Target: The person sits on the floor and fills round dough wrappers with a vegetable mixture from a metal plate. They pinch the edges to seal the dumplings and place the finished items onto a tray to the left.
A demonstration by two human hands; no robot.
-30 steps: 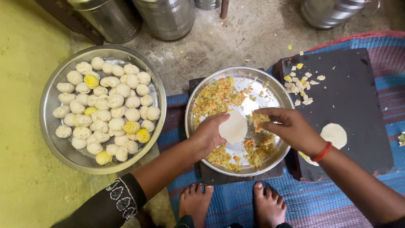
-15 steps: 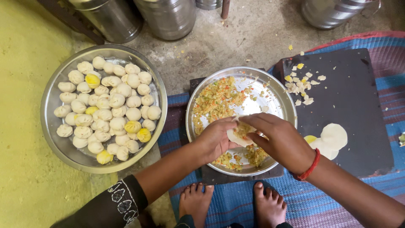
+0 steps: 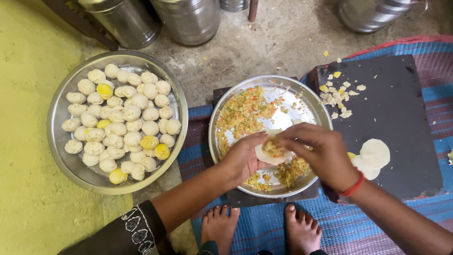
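Note:
My left hand (image 3: 243,158) cups a round white dough wrapper (image 3: 266,153) with a heap of yellow-orange vegetable filling on it. My right hand (image 3: 318,151), with a red band at the wrist, pinches the wrapper's edge from the right. Both hands hover over a steel plate (image 3: 311,101) that holds loose filling (image 3: 243,113). To the left, a wide steel tray (image 3: 59,108) carries many folded dumplings, most white and a few yellow. Flat dough discs (image 3: 373,156) lie on a dark board (image 3: 396,99) to the right.
Dough scraps (image 3: 337,94) are scattered on the board's upper left. Steel canisters (image 3: 188,19) stand on the concrete at the back. A striped blue and maroon mat (image 3: 368,226) lies under the plate, and my bare feet (image 3: 222,229) rest on it.
My right hand brought filling from the plate onto the wrapper. Both hands then closed together around it and moved slightly toward me.

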